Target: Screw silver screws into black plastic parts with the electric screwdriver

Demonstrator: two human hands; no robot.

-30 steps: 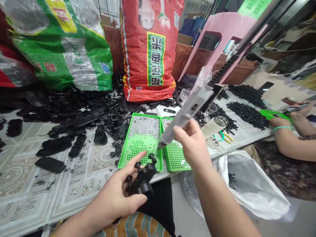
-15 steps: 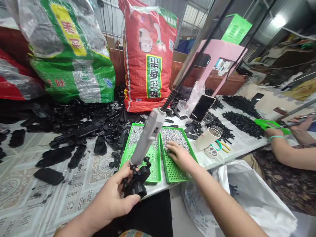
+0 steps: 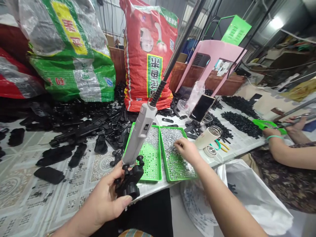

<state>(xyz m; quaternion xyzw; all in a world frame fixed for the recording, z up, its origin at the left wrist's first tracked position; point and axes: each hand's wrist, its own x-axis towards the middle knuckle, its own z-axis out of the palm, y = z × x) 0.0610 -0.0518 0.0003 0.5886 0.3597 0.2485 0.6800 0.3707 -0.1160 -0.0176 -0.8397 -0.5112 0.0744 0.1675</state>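
Note:
My left hand (image 3: 111, 194) is wrapped round a black plastic part (image 3: 129, 181) at the lower middle. Against that part stands a grey electric screwdriver (image 3: 139, 131), tilted, its dark cable rising from the top. My right hand (image 3: 186, 149) is over the right green tray (image 3: 165, 169), fingers bent and pinched together among small silvery metal pieces (image 3: 172, 138); whatever is between the fingertips is too small to name. The left green tray (image 3: 158, 179) beside it also holds small metal pieces, partly behind the screwdriver.
Black plastic parts (image 3: 84, 128) cover the left table. Behind stand a red sack (image 3: 138, 72) and a green sack (image 3: 93, 79). At right are a phone (image 3: 201, 108), an open flask (image 3: 208, 136), pliers (image 3: 223, 146), a white bag (image 3: 256, 194) and another person's hands (image 3: 274, 133).
The screwdriver and my left hand with the black part have shifted left. My right hand has moved up and right, its fingers drawn together. Metal pieces now spread over the right tray's near part.

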